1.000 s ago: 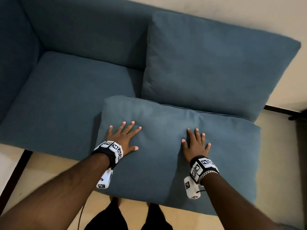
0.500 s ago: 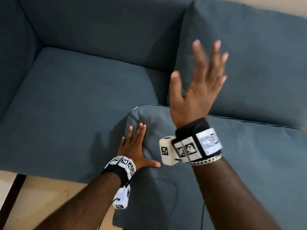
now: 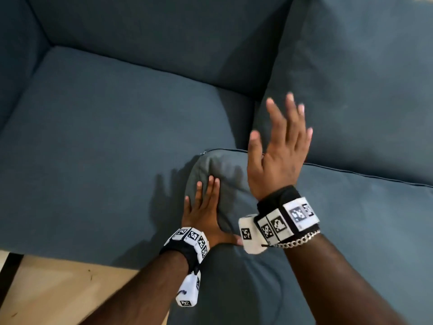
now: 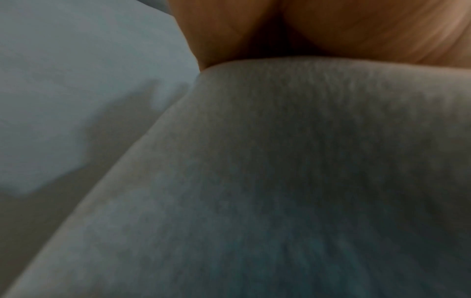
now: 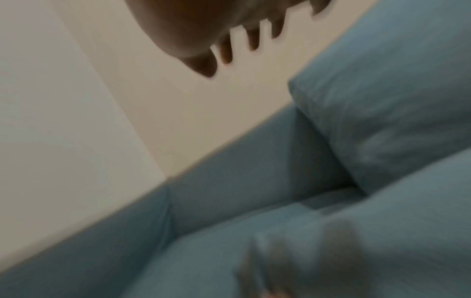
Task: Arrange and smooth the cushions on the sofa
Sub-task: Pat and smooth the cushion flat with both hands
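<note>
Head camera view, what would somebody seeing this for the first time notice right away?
Most striking is the right hand, raised with fingers spread above the loose blue cushion lying at the front of the sofa. Lower left, the left hand presses flat against that cushion's rumpled corner. Behind, a second cushion leans on the sofa's backrest.

Left hand point(image 3: 206, 214) laid flat, palm down, fingers straight and together, aimed toward 12 o'clock, thumb spread toward 3 o'clock. Right hand point(image 3: 276, 158) raised in air, fingers extended and splayed toward 12 o'clock; nothing held.
</note>
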Motion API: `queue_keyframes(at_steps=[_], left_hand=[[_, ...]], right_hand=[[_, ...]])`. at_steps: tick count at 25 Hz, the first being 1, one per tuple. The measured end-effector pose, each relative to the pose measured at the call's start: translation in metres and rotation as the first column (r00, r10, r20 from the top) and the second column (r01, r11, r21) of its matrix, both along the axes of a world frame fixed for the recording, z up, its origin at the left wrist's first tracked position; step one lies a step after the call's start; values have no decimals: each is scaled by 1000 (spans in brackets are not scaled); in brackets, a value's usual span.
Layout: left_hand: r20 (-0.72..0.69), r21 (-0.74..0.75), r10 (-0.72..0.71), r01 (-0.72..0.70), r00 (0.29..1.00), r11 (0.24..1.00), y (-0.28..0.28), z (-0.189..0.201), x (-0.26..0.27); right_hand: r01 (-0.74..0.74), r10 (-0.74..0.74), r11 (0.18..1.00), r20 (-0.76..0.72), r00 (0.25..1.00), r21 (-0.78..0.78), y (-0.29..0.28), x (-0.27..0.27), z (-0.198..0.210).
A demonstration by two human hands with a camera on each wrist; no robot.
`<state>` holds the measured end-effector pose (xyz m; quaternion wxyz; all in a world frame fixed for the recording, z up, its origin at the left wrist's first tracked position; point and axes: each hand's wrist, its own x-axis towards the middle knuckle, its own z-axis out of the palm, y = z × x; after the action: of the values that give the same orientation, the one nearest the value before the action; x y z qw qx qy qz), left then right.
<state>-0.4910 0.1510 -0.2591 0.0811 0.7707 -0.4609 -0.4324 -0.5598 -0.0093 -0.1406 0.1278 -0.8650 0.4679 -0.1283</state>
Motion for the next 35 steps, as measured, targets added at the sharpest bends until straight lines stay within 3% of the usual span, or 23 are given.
queue_keyframes(at_steps=[2,3,4,5,7,9,10,11,13,14,17,19,20,21,22,23,24,26,28,30,32,33,35], left_hand=[[-3,29,11,-10,1000,1000,-1,5,-1],[6,43,13,-13,1000,999,0,9,-3],[26,42,17,-18,1000,999,-4,10,-4],[27,45,26,-27,999,999,-7,10,-4],[-3,38,45,-44,999,998,-8,13,-5],[0,9,48,-48,999,999,-9,16,-8],[11,-3,56,-56,998,998,-9,16,-8],[8,-26,79,-78,997,997,-9,16,-8],[-29,-109,151,-154,988,982,0,19,-11],[-58,-184,198,-206,978,961,8,16,-11],[-204,-319,379,-427,903,846,35,-1,-10],[-280,-285,472,-542,836,791,50,-13,-14],[-303,-265,505,-581,808,770,56,-18,-16],[-321,-248,529,-608,786,754,60,-23,-15],[-328,-222,545,-623,772,750,67,-26,-16],[-328,-194,553,-627,766,754,73,-28,-17],[-324,-177,554,-624,767,761,76,-28,-17],[-306,-190,556,-621,773,760,84,-24,-21],[-201,-304,530,-566,824,766,80,-11,-33],[17,-381,443,-404,896,832,68,12,-56],[245,-344,267,-174,932,923,46,35,-84],[320,-315,181,-75,930,946,32,44,-98],[417,-257,111,0,902,966,4,51,-119]], right_hand=[[-51,237,936,-520,821,347,15,-23,-42],[-23,347,879,-605,717,477,14,-27,-56],[-18,368,850,-568,736,527,6,-25,-48],[-66,308,865,-422,853,498,-6,-17,-35],[-106,108,973,5,994,207,-20,-14,15],[58,-48,998,307,951,-26,-19,-35,35],[62,-45,994,199,979,-85,-13,-46,24],[-44,46,999,-115,992,15,2,-53,2],[-124,378,894,-576,724,431,21,-65,-44],[-117,434,853,-568,700,509,19,-56,-41],[-204,232,944,-80,969,260,7,-18,13],[-182,163,981,235,958,60,18,-13,31],[-264,258,964,145,955,29,27,-15,19],[-398,412,909,-128,902,120,40,-18,-3],[-446,553,831,-410,725,333,54,-22,-27],[-416,631,775,-532,565,477,59,-24,-48],[-377,655,749,-526,542,544,55,-18,-52],[-408,589,770,-300,750,491,45,-5,-22],[-318,313,919,59,948,232,34,-16,17],[-171,170,983,20,985,74,18,-61,12],[-167,337,912,-452,826,374,11,-103,-12],[-114,443,825,-509,738,553,-1,-115,-23],[-133,383,779,-296,875,613,-28,-116,-4]])
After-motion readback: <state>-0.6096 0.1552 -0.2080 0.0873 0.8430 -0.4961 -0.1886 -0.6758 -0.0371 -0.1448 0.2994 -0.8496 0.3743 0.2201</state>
